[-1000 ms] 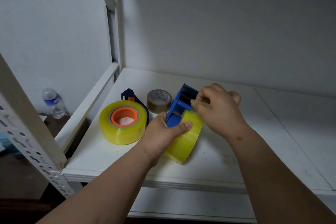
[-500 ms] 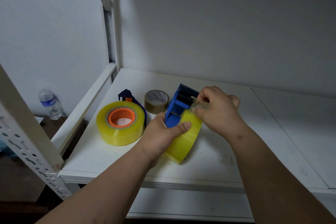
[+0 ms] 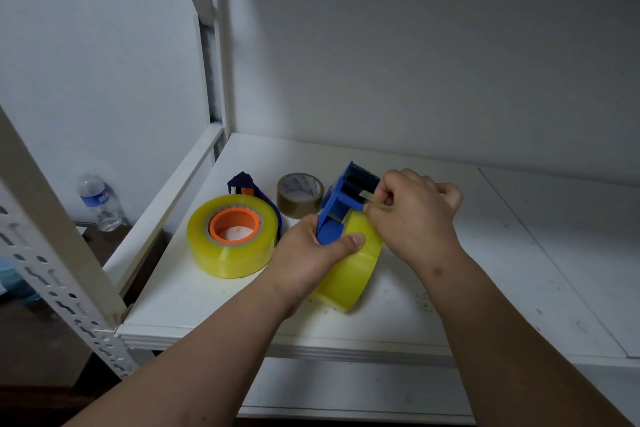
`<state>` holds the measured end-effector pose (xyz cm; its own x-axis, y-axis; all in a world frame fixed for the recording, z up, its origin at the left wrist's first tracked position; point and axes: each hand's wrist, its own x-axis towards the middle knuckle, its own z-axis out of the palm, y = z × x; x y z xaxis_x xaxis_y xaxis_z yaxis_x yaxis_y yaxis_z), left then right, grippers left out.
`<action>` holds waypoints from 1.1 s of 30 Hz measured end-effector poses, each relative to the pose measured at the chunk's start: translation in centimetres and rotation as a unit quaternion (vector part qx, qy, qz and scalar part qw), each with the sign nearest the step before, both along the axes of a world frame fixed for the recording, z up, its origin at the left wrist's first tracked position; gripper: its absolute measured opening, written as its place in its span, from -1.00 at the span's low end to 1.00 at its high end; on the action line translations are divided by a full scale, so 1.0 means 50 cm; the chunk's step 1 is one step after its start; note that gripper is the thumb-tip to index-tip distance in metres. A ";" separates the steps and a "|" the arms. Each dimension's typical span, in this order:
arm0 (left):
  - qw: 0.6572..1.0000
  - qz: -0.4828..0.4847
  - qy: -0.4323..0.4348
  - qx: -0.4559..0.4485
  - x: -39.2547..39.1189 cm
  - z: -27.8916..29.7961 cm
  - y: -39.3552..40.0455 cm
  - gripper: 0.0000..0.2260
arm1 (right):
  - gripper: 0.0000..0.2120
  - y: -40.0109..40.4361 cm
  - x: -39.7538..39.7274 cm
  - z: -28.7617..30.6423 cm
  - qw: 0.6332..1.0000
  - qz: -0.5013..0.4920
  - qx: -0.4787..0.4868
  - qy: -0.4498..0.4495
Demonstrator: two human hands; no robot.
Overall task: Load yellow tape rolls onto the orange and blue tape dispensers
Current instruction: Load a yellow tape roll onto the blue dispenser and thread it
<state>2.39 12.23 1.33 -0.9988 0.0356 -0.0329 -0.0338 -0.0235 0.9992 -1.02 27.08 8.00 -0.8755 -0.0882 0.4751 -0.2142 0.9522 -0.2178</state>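
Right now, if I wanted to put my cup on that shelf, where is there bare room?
The right part of the white shelf, beyond the right hand, is bare up to the back wall. So is the strip behind the brown tape roll. The left front is crowded: the yellow roll on the orange dispenser, the blue dispenser and both hands.

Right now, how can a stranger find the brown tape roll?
Look at the white shelf, toward its back left. The brown tape roll lies flat between the big yellow roll with orange core and the blue dispenser. It is the smallest roll, the only brown one.
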 end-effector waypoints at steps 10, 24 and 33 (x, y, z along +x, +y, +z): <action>0.999 -0.005 0.009 -0.039 0.000 0.005 -0.004 -0.72 | -0.85 0.006 -0.007 0.011 0.999 -0.028 -0.044 -0.008; 0.999 -0.026 -0.027 -0.005 -0.005 0.003 -0.002 -0.60 | -0.91 -0.006 -0.009 -0.005 0.997 0.047 0.018 0.052; 0.999 -0.016 -0.039 -0.032 -0.004 0.013 0.021 -0.39 | -0.92 0.028 -0.017 0.029 0.997 0.061 0.034 -0.041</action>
